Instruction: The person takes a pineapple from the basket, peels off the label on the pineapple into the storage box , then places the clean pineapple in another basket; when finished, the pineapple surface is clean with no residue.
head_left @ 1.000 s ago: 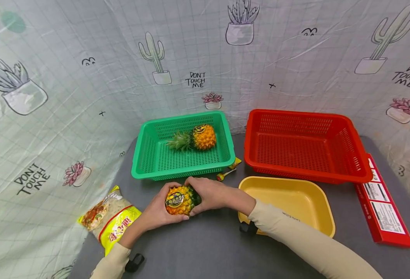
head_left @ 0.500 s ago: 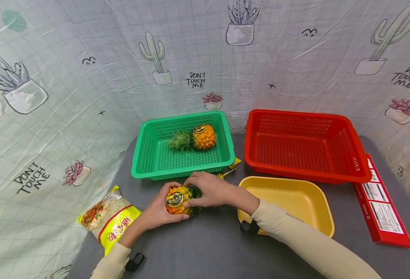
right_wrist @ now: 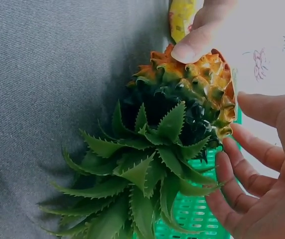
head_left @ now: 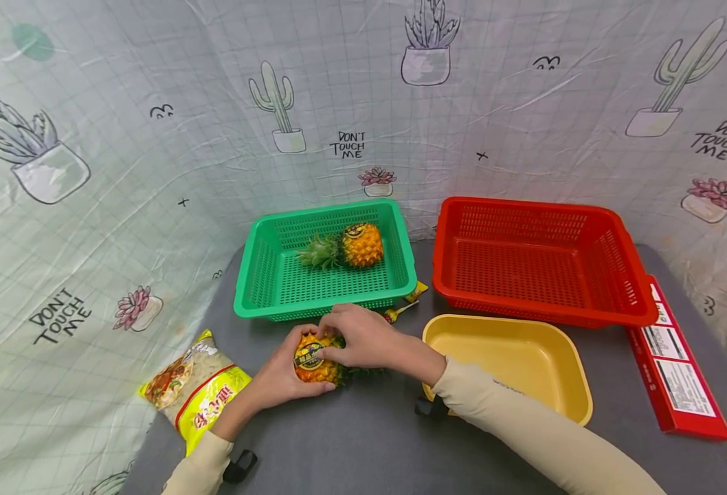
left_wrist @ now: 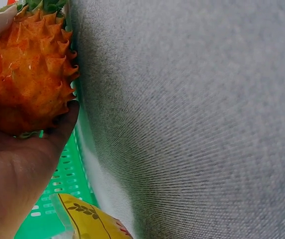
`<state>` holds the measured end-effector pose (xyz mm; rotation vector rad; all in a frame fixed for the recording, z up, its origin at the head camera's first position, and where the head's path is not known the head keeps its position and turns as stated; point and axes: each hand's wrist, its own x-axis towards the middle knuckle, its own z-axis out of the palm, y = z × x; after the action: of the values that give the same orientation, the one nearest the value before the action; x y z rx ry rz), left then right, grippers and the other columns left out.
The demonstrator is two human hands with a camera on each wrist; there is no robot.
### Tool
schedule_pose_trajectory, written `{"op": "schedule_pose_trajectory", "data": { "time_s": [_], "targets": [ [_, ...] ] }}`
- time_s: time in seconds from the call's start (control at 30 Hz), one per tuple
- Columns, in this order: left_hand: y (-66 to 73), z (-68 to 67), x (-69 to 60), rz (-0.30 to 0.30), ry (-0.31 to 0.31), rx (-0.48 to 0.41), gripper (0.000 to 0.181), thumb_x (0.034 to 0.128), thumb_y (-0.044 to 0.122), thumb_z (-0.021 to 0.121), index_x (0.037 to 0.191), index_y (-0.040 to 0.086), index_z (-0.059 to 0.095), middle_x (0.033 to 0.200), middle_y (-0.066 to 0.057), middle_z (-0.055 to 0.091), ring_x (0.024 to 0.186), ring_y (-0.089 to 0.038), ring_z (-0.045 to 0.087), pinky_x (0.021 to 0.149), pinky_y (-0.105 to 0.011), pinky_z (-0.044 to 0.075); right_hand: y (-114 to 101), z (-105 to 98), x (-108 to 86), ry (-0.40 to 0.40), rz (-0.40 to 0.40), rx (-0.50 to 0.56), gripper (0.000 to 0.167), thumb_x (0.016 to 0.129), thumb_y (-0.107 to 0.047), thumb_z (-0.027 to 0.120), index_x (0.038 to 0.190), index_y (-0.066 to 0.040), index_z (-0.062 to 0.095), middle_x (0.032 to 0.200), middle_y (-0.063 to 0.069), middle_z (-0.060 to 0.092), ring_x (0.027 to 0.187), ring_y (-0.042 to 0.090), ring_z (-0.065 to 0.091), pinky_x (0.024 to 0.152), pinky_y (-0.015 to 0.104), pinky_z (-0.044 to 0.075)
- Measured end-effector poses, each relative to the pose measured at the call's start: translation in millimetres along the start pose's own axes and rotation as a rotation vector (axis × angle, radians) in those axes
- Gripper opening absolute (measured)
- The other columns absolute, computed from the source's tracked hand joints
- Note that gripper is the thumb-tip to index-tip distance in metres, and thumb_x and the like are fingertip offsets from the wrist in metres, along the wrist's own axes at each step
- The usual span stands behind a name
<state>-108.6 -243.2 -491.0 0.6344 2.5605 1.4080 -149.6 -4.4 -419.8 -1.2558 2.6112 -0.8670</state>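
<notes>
Gripping the pineapple [head_left: 315,372] on the counter [head_left: 339,440], before the green basket [head_left: 304,287], with the curled fingers of the left hand [head_left: 280,377]. Revealing from the right wrist the leafy crown [right_wrist: 142,184], mostly covered in the head view, and loosely spread fingers of the right hand [head_left: 359,337] at the fruit's side. Showing, in the head view alone, the second pineapple [head_left: 363,245] inside the basket.

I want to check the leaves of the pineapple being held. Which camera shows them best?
The right wrist view: the leaves spread large in front, though the bottom edge cuts some off. The left wrist view shows only a bit at its top; in the head view the right hand hides most of them.
</notes>
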Motion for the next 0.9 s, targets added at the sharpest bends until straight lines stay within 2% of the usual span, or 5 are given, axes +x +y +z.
{"op": "schedule_pose_trajectory", "data": {
  "time_s": [0.2,0.4,0.57,0.73,0.9],
  "targets": [
    [-5.2,-0.4,-0.8,-0.019,-0.017,-0.005,0.09,0.0786,0.035,0.097,0.149,0.028,0.04,0.136,0.001,0.053,0.108,-0.018,0.062,0.09,-0.036,0.055,-1.0,2.4,1.6,0.002,0.004,-0.008,0.021,0.095,-0.036,0.082,0.106,-0.02,0.075,0.1,-0.004,0.064,0.09,0.009,0.059,0.078,0.025,0.051],
    [-3.7,-1.3,0.1,-0.01,-0.013,0.025,0.09,0.0786,0.042,0.096,0.149,0.03,0.04,0.141,0.004,0.051,0.115,-0.018,0.06,0.096,-0.04,0.052,-3.6,1.6,1.7,0.029,-0.001,0.006,0.017,0.095,-0.031,0.083,0.102,-0.019,0.073,0.098,-0.003,0.064,0.091,0.012,0.06,0.079,0.026,0.051],
    [-1.7,-1.0,0.2,0.009,-0.01,0.003,0.09,0.0785,0.038,0.096,0.149,0.028,0.041,0.138,0.003,0.053,0.111,-0.018,0.062,0.093,-0.037,0.054,-3.1,2.0,2.1,0.049,0.003,0.081,0.011,0.097,-0.024,0.081,0.096,-0.021,0.072,0.095,-0.006,0.065,0.091,0.014,0.063,0.079,0.026,0.051],
    [-4.6,-0.4,0.1,0.015,-0.018,-0.061,0.088,0.0789,0.029,0.097,0.148,0.026,0.043,0.133,0.0,0.056,0.106,-0.02,0.065,0.088,-0.035,0.056,0.4,1.8,1.6,0.034,-0.019,0.198,0.01,0.099,-0.02,0.078,0.093,-0.02,0.071,0.088,-0.012,0.065,0.084,0.004,0.062,0.078,0.022,0.052],
    [-6.9,0.2,0.2,0.011,-0.001,-0.014,0.087,0.0784,0.034,0.097,0.147,0.029,0.044,0.137,0.003,0.055,0.117,-0.02,0.06,0.097,-0.044,0.051,2.0,-0.9,-2.0,0.031,-0.033,0.273,0.009,0.1,-0.018,0.077,0.094,-0.02,0.071,0.088,-0.013,0.067,0.083,0.001,0.062,0.079,0.024,0.054]
  ]
}}
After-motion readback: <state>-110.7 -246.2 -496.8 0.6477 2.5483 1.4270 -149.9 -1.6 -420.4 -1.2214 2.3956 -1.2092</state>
